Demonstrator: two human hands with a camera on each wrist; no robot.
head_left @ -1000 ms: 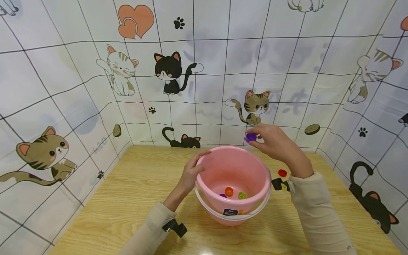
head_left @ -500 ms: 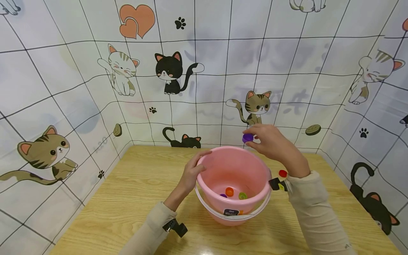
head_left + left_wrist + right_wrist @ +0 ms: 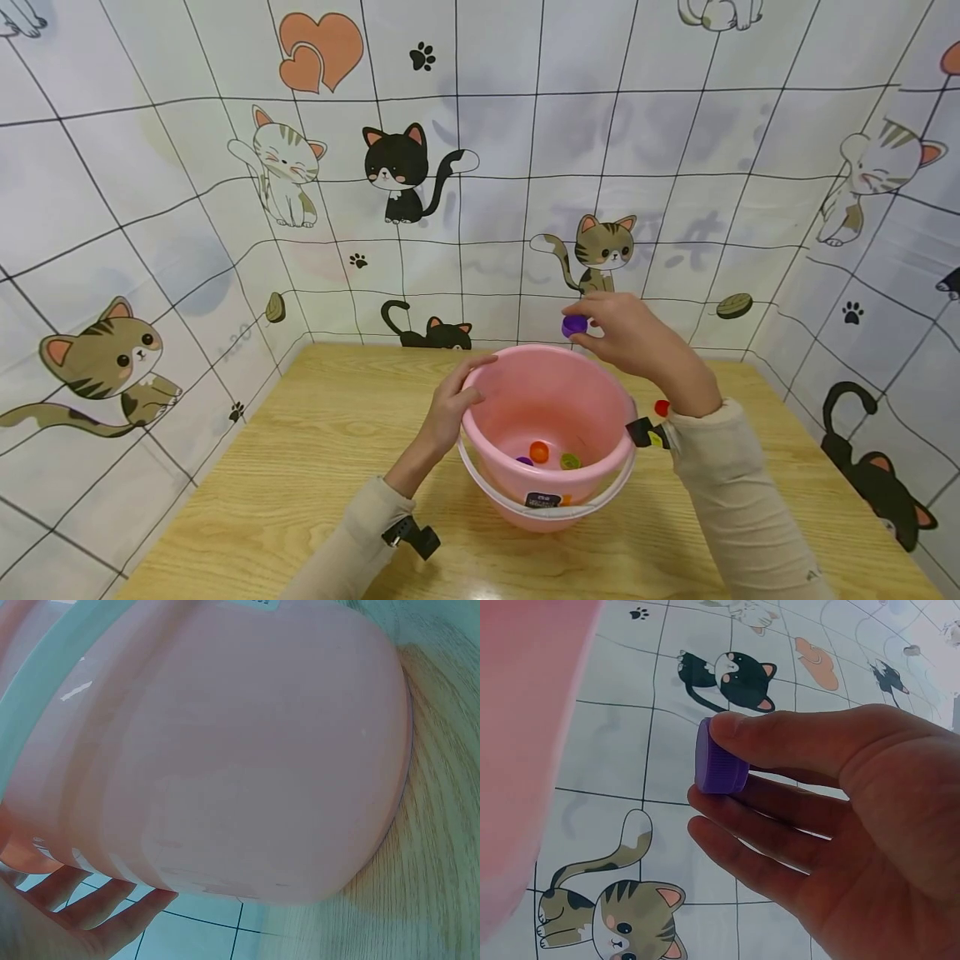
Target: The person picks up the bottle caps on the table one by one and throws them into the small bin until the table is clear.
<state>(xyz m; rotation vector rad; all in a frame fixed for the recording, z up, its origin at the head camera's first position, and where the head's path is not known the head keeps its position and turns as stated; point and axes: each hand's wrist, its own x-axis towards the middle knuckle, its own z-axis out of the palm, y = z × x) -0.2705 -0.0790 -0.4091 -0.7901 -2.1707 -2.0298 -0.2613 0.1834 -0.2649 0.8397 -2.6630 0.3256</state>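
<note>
A pink bucket (image 3: pixel 555 492) with a white handle stands upright on the wooden table. My left hand (image 3: pixel 450 404) grips its rim on the left side; in the left wrist view the fingers (image 3: pixel 112 904) lie against the outer wall. Above the bucket's far rim, my right hand (image 3: pixel 626 337) pinches a purple bottle cap (image 3: pixel 574 326) between thumb and fingers. The right wrist view shows the ribbed side of that cap (image 3: pixel 724 765). Inside the bucket lie an orange cap (image 3: pixel 538 452), a green cap (image 3: pixel 570 461) and a partly hidden purple cap (image 3: pixel 524 460).
A red cap (image 3: pixel 662 408) lies on the table (image 3: pixel 322 467) right of the bucket, partly covered by my right wrist. Walls of white cloth (image 3: pixel 495 208) with a grid and printed cats close off the back and both sides.
My right hand has moved a little to the left with the purple bottle cap, closer over the bucket's far rim. The left hand and the bucket have stayed in place.
</note>
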